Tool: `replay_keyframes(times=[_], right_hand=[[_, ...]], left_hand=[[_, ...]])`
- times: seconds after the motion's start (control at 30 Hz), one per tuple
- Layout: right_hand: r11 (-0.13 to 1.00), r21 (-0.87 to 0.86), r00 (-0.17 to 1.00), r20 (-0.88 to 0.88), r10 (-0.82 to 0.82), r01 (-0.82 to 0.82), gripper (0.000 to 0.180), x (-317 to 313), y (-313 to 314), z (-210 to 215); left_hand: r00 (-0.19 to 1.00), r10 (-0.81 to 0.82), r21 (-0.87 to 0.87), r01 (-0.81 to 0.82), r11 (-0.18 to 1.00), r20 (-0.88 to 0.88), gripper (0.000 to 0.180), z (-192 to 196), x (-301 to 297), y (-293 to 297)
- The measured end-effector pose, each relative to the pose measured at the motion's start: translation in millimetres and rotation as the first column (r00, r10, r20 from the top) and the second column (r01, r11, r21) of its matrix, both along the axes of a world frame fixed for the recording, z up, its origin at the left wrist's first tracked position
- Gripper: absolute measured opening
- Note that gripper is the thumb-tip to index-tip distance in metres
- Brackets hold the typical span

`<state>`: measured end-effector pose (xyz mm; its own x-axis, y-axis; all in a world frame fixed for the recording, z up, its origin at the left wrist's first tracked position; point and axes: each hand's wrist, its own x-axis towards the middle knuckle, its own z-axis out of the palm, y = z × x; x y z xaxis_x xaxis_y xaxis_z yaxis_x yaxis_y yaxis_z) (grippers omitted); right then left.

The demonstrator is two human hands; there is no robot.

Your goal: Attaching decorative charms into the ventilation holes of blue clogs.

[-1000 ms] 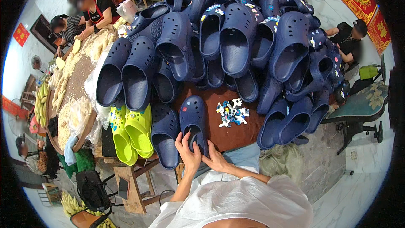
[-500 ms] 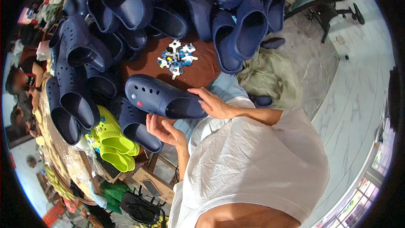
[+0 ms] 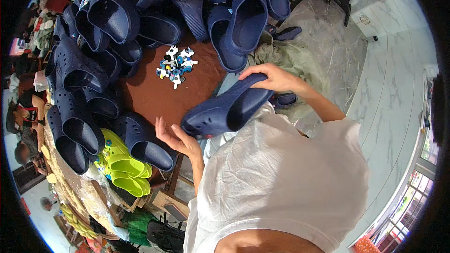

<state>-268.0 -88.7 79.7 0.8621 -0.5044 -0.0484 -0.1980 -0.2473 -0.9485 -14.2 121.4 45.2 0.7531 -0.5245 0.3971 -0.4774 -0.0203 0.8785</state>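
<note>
My right hand [image 3: 276, 78] grips a navy clog [image 3: 225, 110] by its heel. The clog is tilted, toe pointing down and left, and a reddish charm shows at its lower edge. Beside the toe is my left hand [image 3: 178, 140], palm up with fingers apart; whether it touches the clog I cannot tell. Ahead, a small heap of white, blue and black charms [image 3: 176, 67] lies on a brown surface [image 3: 140, 93]. Another navy clog [image 3: 145, 143] lies left of my left hand.
Navy clogs [image 3: 112, 18] are piled along the far and left sides. Lime-green clogs [image 3: 126, 164] with charms rest at the left. Pale green cloth [image 3: 300, 61] covers part of the floor at right. An office chair [image 3: 344, 0] stands far right; other people [image 3: 28, 112] are at far left.
The clog has moved right, and its toe has tipped downward. My right hand has shifted right and farther away, now over the heel. The view has shifted slightly.
</note>
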Motion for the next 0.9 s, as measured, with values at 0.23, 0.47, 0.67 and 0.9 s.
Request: replay_keyframes(times=[0.23, 0.47, 0.67, 0.9], right_hand=[[0.942, 0.316, 0.993, -0.048, -0.105, 0.115, 0.032, -36.7, -3.0, -29.4], [0.879, 0.471, 0.997, -0.024, -0.077, 0.079, 0.038, -25.3, 5.7, -29.0], [0.713, 0.352, 0.774, -0.056, -0.630, 0.606, 0.036, -22.1, -8.4, -56.7], [0.452, 0.250, 0.452, 0.060, -0.890, 0.856, 0.071, 17.2, -58.9, -21.6]], left_hand=[[0.930, -0.241, 0.135, 0.286, 0.949, -0.276, 0.041, 7.4, -14.4, -12.6], [0.795, -0.190, 0.058, 0.271, 0.961, -0.576, 0.037, -12.1, 7.4, -10.3], [0.820, -0.084, 0.051, 0.137, 0.989, -0.566, 0.031, -15.7, 65.2, 0.4], [0.895, -0.097, 0.214, 0.207, 0.955, -0.436, 0.031, -8.5, 137.9, -2.0]])
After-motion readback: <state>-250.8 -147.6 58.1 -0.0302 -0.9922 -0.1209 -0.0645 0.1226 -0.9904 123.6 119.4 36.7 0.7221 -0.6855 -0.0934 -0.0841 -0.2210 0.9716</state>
